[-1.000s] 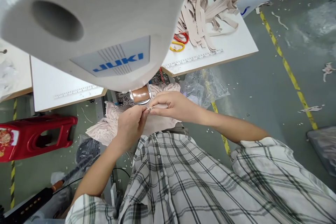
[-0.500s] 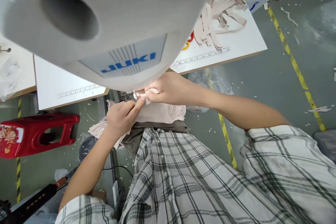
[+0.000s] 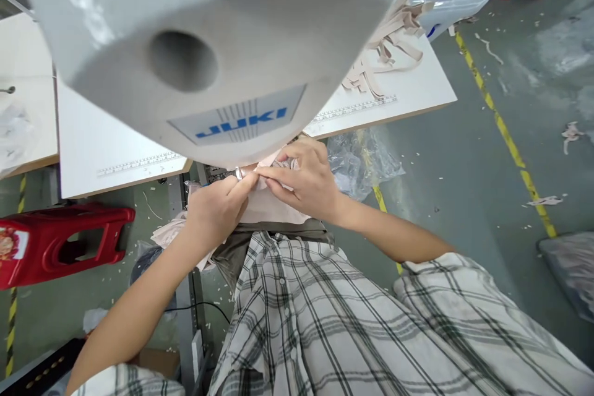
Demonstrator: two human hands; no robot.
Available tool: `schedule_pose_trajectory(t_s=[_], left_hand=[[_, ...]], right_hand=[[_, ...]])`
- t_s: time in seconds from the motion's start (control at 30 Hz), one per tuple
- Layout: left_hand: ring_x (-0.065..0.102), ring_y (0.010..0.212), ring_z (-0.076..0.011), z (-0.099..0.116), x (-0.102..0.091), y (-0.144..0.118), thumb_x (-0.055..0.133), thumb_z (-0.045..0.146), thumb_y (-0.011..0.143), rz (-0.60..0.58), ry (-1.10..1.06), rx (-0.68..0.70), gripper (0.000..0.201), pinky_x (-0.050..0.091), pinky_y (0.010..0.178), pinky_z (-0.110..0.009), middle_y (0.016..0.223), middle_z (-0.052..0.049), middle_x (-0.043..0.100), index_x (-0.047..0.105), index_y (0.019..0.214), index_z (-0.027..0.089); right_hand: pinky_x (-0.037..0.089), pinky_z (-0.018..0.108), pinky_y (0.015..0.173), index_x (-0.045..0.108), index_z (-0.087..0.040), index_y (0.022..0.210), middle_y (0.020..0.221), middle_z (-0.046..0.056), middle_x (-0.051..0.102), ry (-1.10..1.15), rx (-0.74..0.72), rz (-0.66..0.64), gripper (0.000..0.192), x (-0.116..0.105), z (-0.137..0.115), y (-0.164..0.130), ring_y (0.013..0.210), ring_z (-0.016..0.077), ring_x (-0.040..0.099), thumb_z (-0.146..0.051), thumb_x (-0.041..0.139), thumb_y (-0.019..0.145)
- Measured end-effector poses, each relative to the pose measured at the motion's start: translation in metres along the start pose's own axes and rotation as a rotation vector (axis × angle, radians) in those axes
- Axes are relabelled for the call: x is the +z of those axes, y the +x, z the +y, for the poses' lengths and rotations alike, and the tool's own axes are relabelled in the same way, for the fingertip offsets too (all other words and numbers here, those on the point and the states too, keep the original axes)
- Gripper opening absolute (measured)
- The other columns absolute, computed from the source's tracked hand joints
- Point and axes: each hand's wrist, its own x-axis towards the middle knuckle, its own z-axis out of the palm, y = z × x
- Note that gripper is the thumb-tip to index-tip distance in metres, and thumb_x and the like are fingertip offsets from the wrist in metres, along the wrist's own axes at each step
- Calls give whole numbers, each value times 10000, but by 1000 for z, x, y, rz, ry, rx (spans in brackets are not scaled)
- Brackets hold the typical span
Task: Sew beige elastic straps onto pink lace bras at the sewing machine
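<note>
Pale pink fabric (image 3: 271,210) lies just off the near edge of the table (image 3: 420,88), under the sewing machine (image 3: 232,31). The left hand (image 3: 216,207) has its grip pinched on the fabric; the right hand's (image 3: 313,179) grip pinches it just beside. A ruler scale (image 3: 359,108) follows the near edge; cut strips (image 3: 394,46) lie behind it, near the table's right edge.

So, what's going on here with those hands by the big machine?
Someone in a plaid shirt has both hands on pale fabric, close under the front of a JUKI machine. The left hand and right hand pinch it with their fingertips nearly together; the exact fold is too small to make out. More of the fabric spreads below the hands. Pale strips lie on the white table beyond.
</note>
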Motion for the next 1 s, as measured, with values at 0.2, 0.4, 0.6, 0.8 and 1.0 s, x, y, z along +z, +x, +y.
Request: schedule_pose_trajectory(t_s=[0.2,0.4,0.6,0.8,1.0], left_hand=[[441,492,-134,-28,6,5,411,169,938,-89,-123,107,414,205,490,-308,568,10,490,708,1200,289],[479,488,-130,5,3,6,448,124,933,67,126,107,359,159,462,-311,535,27,493,684,1179,235],[535,526,-143,27,2,6,464,121,946,125,214,26,325,216,475,-322,593,12,565,612,1234,156],[513,507,-155,32,0,12,491,109,918,163,239,-26,261,236,473,-325,569,19,544,616,1143,149],[502,485,-163,33,1,12,494,120,908,162,243,-51,241,244,466,-324,553,6,561,628,1100,174]], right_hand=[[514,308,751,650,-266,1207,959,46,620,282,194,-117,254,8,-7,-11,855,159,593,-308,519,993],[585,401,867,412,-268,1437,1344,130,535,499,392,-122,457,8,-15,-23,1082,215,612,-295,509,991],[578,356,848,664,-263,1206,1270,75,602,444,355,-194,326,0,3,8,1114,226,607,-192,526,919],[547,302,789,716,-194,1060,1052,60,660,510,309,-281,256,5,21,32,1004,205,620,-185,559,857],[575,356,863,744,-207,1046,1219,67,670,573,275,-294,290,8,28,45,1030,208,648,-193,555,826]])
